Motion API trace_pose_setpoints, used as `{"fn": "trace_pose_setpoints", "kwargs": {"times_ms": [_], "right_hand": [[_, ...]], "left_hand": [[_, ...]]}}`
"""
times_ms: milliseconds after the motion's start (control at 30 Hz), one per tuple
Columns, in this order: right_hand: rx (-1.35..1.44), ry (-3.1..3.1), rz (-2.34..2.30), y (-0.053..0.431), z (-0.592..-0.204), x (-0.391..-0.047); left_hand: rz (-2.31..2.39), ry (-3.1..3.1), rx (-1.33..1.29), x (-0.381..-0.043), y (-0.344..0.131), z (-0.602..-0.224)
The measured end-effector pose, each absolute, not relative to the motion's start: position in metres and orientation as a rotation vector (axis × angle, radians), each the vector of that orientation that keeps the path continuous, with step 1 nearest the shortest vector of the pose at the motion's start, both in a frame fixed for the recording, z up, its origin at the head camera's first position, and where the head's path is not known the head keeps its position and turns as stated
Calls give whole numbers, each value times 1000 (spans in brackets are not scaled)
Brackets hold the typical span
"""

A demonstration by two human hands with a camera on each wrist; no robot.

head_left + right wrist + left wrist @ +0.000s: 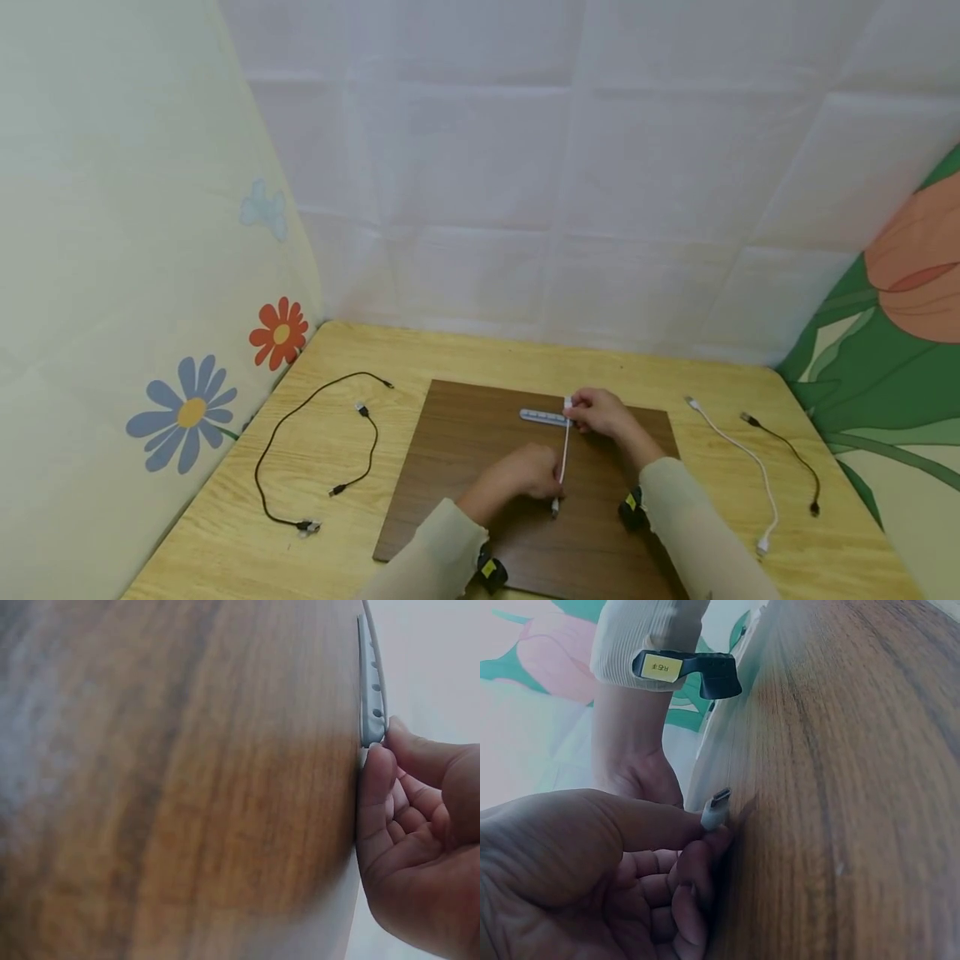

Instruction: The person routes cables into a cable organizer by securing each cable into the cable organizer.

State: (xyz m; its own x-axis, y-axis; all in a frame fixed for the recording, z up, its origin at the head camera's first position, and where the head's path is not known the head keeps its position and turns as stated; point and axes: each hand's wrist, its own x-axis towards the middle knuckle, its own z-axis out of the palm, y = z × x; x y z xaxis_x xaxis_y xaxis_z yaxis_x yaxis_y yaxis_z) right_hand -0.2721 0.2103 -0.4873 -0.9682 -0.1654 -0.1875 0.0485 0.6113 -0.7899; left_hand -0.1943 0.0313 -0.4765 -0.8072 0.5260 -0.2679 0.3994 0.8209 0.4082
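A short white charging cable (565,454) runs taut between the two hands. My left hand (536,472) pinches it by its lower end, and a white plug with a metal tip (715,810) sticks out past thumb and finger in the left wrist view. With thumb and fingertips, my right hand (600,412) holds the cable's far end at the right end of a pale blue-grey cable organizer (542,417). This slotted strip lies on a brown wooden board (457,467). In the right wrist view, the cable passes along the organizer (372,690); whether it sits in a slot I cannot tell.
On the light wooden table (420,354), a long black cable (272,442) and a short black cable (375,442) lie left of the board. To its right are another white cable (750,454) and a black cable (791,448). A pale curtain (480,167) hangs behind.
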Motion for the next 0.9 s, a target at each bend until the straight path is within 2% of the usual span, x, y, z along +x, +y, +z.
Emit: {"fn": "trace_pose_setpoints", "kwargs": {"times_ms": [900], "right_hand": [[-49, 2666, -1127, 202, -483, -277]], "left_hand": [[312, 2646, 731, -199, 34, -471]]}}
